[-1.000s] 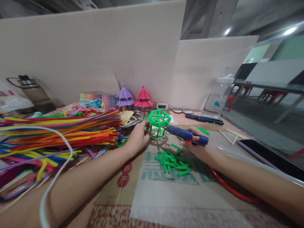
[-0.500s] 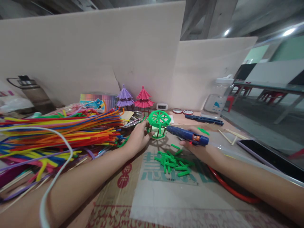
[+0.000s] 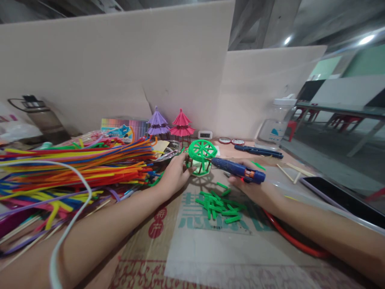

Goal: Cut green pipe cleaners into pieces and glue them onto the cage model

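My left hand (image 3: pixel 178 171) is closed around the left side of a small green pavilion model (image 3: pixel 202 150), which has a spoked round top, brown posts and a pale base. In my right hand (image 3: pixel 245 182) is a blue glue gun (image 3: pixel 237 168), its nozzle pointing left at the model's edge just under the round top. Whether the nozzle touches it I cannot tell. Short cut pieces of green pipe cleaner (image 3: pixel 218 205) lie in a loose heap in front of the model.
Bundles of coloured pipe cleaners (image 3: pixel 120 160) cover the left side. Purple (image 3: pixel 158 122) and pink (image 3: pixel 182 124) pavilion models stand behind, near a small digital clock (image 3: pixel 205 135). Blue pliers (image 3: pixel 258 151), wooden sticks (image 3: pixel 287 173) and a phone (image 3: pixel 345 196) lie right. A white cable (image 3: pixel 72 220) crosses my left arm.
Almost nothing differs. The glue gun has shifted very slightly, and both hands keep their hold.
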